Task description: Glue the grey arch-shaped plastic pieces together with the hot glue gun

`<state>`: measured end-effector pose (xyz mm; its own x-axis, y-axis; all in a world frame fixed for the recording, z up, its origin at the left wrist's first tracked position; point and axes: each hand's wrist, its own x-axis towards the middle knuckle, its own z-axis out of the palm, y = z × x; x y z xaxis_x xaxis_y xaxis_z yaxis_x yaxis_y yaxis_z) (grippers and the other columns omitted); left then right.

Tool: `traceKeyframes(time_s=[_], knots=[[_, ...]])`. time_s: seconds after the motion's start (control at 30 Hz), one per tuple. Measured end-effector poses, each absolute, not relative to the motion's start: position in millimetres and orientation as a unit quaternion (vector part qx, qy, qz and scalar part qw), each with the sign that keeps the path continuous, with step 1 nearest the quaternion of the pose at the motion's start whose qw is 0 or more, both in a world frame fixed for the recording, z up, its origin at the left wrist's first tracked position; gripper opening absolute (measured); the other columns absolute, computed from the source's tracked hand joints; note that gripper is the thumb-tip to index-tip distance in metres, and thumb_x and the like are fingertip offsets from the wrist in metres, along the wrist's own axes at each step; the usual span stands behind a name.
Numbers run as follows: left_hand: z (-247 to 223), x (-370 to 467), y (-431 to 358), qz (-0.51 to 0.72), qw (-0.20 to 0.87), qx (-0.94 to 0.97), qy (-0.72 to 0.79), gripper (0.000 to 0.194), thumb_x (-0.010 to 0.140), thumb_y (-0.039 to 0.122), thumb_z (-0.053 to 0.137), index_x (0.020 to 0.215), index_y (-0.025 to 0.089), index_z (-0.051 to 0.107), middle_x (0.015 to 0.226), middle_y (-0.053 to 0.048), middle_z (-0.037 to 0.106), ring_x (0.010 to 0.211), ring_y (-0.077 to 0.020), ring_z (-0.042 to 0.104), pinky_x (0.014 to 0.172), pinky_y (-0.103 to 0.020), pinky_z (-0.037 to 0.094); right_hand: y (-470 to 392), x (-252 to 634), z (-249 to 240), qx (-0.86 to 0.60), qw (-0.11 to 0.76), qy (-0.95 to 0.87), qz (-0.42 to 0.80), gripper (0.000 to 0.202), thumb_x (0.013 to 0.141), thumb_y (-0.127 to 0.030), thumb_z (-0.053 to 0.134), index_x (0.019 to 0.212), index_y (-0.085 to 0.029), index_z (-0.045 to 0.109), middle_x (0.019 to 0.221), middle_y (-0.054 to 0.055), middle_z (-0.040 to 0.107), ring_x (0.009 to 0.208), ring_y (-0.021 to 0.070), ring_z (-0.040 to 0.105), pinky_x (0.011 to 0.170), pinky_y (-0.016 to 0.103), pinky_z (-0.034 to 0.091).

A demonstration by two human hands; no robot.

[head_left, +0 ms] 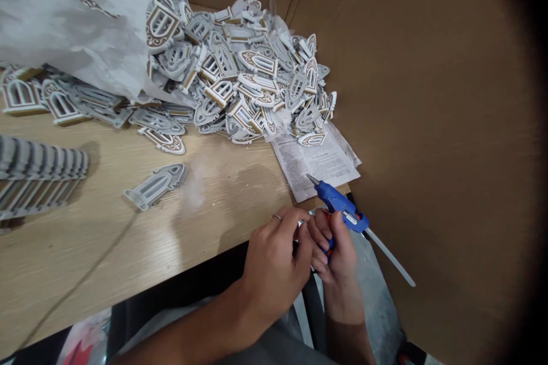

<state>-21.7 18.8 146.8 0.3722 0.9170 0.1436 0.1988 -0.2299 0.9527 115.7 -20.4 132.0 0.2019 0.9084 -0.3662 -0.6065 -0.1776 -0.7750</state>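
Note:
A blue glue gun [342,205] with a clear glue stick out of its back is held in my right hand [338,256], its metal nozzle pointing up and left. My left hand [278,256], with a ring on one finger, is closed right beside the right hand's fingers, and its fingertips are bent together. Whether it holds anything small is hidden. A single grey arch-shaped piece [156,185] lies on the wooden table [141,251] to the left of my hands.
A big heap of white and gold arch-shaped pieces [257,63] fills the back of the table. Printed paper [317,165] lies under its right edge. A row of stacked pieces [43,174] stands at left. White wrapping [85,28] covers the back left; a cardboard wall [428,125] rises at right.

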Motion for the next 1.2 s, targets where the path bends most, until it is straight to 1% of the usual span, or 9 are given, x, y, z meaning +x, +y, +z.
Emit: traceKeyframes(time_s=[0.13,0.3,0.43,0.5,0.63,0.77,0.83,1.03,1.2], knots=[[146.5,-22.0,19.2,0.388,0.458,0.685,0.413,0.019,0.1,0.01,0.053,0.098,0.023,0.067,0.082,0.0,0.075,0.07,-0.0164,0.068,0.065,-0.03,0.05,-20.3,113.8,133.1,-0.493,0.612,-0.186,0.59,0.06,0.093,-0.055,0.085,0.061,-0.022,0.047,0.049,-0.012,0.035,0.033,0.0026,0.015,0.026,0.012,0.025],[146.2,-22.5,19.5,0.387,0.457,0.685,0.415,0.018,0.099,0.009,0.054,0.099,0.022,0.067,0.083,0.0,0.076,0.069,-0.0164,0.068,0.064,-0.03,0.05,-22.2,114.3,132.7,-0.507,0.59,-0.2,0.595,0.061,0.093,-0.052,0.084,0.058,-0.021,0.045,0.045,-0.011,0.034,0.032,0.0022,0.017,0.027,0.012,0.024],[145.4,-22.7,19.5,0.381,0.468,0.683,0.413,0.018,0.099,0.009,0.055,0.1,0.022,0.068,0.085,0.0,0.076,0.072,-0.0171,0.07,0.066,-0.031,0.051,-23.3,114.2,133.4,-0.521,0.599,-0.187,0.578,0.044,0.09,-0.046,0.089,0.072,-0.023,0.056,0.052,-0.011,0.045,0.031,0.0023,0.023,0.028,0.013,0.026],[144.9,-22.6,19.3,0.375,0.475,0.681,0.412,0.018,0.1,0.009,0.055,0.099,0.022,0.067,0.084,0.0,0.076,0.075,-0.0176,0.071,0.068,-0.032,0.052,-23.4,113.8,134.1,-0.532,0.601,-0.188,0.566,0.039,0.087,-0.046,0.09,0.076,-0.023,0.06,0.056,-0.009,0.051,0.03,0.0027,0.028,0.028,0.014,0.025],[144.6,-22.4,18.8,0.372,0.482,0.679,0.411,0.019,0.101,0.01,0.053,0.098,0.023,0.067,0.084,0.001,0.075,0.077,-0.0176,0.072,0.07,-0.032,0.052,-23.5,112.7,134.7,-0.554,0.593,-0.189,0.554,0.04,0.088,-0.048,0.089,0.073,-0.024,0.061,0.057,-0.008,0.053,0.03,0.0044,0.035,0.029,0.017,0.023],[144.2,-22.5,19.0,0.381,0.467,0.682,0.414,0.018,0.1,0.009,0.055,0.099,0.022,0.067,0.082,0.0,0.075,0.073,-0.0173,0.07,0.067,-0.031,0.051,-22.9,112.4,133.2,-0.557,0.579,-0.198,0.562,0.053,0.09,-0.054,0.086,0.061,-0.024,0.054,0.046,-0.008,0.042,0.029,0.0049,0.03,0.03,0.019,0.02],[143.8,-22.9,19.1,0.383,0.462,0.683,0.416,0.018,0.1,0.009,0.055,0.099,0.022,0.068,0.083,0.0,0.075,0.072,-0.0172,0.07,0.066,-0.031,0.05,-22.6,112.8,132.3,-0.557,0.577,-0.195,0.565,0.056,0.089,-0.055,0.087,0.059,-0.023,0.052,0.044,-0.009,0.04,0.028,0.0048,0.028,0.03,0.019,0.02],[144.0,-23.0,20.1,0.377,0.473,0.68,0.413,0.019,0.101,0.009,0.054,0.098,0.022,0.068,0.082,0.0,0.074,0.071,-0.0167,0.069,0.065,-0.03,0.05,-22.1,113.4,132.4,-0.551,0.589,-0.192,0.559,0.048,0.086,-0.049,0.092,0.067,-0.023,0.056,0.049,-0.009,0.048,0.027,0.0043,0.031,0.028,0.017,0.025],[143.3,-22.2,19.6,0.38,0.478,0.678,0.41,0.018,0.1,0.009,0.054,0.099,0.021,0.068,0.083,-0.001,0.074,0.074,-0.0174,0.07,0.067,-0.031,0.051,-21.9,114.2,132.2,-0.555,0.586,-0.191,0.559,0.05,0.088,-0.052,0.088,0.064,-0.022,0.055,0.05,-0.007,0.048,0.029,0.0044,0.033,0.028,0.017,0.026]])
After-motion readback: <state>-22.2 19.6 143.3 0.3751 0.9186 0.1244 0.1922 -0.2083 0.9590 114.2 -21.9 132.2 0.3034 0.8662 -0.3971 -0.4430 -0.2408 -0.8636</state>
